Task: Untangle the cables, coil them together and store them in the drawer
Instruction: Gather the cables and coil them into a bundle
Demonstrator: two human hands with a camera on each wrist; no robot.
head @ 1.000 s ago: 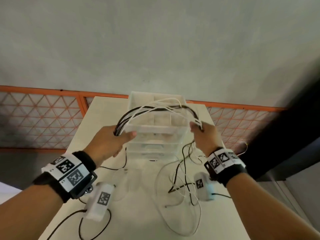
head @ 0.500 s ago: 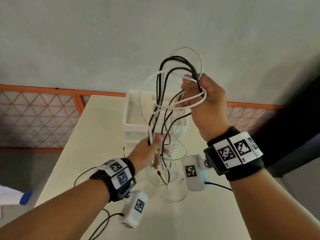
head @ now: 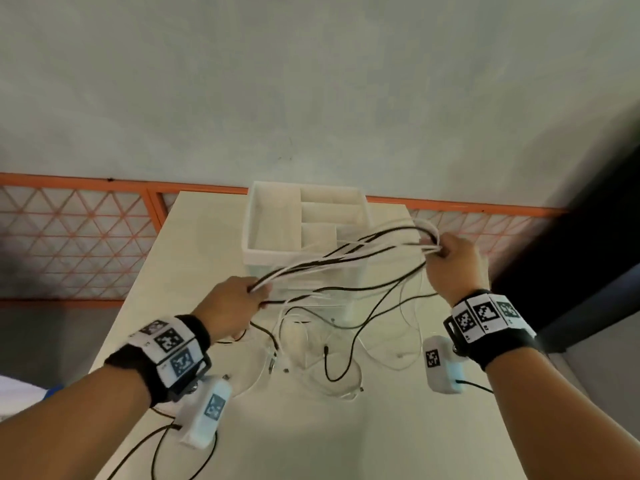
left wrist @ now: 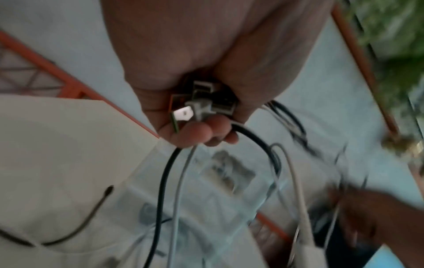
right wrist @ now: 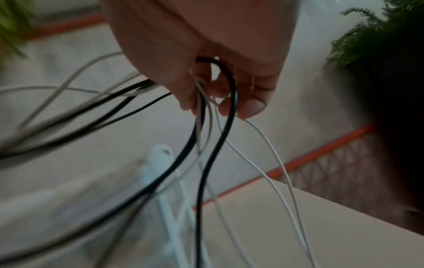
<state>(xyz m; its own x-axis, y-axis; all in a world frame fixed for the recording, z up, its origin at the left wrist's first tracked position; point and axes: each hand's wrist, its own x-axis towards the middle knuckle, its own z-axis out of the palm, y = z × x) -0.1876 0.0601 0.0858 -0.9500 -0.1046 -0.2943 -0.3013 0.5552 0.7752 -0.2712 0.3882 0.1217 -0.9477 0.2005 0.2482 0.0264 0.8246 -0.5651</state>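
- Gripping one end of the cables, the left hand was curled round a bunch of black and white strands in front of the drawer unit.
- Its wrist view showed several plug ends clustered inside the closed left hand, with a black and a white strand dropping below the fingers.
- The right hand held the far end of the same bundle, out to the right of the drawer unit and higher than the left.
- In its wrist view the right hand had its fingers curled round looped black and white strands, thumb and fingertips pinching them.
- Between the two hands the cables ran nearly taut, slanting across the front of the unit's open top tray, which was divided into compartments.
- Slack lengths sagged from both hands onto the table, where loose loops and free plug tips lay in a tangle just before the unit.
- The drawers under the tray were blurred; whether any stood open could not be told.
- Both wrists wore black bands with printed markers, and a small white device hung beneath each.
- An orange lattice railing ran behind the table.
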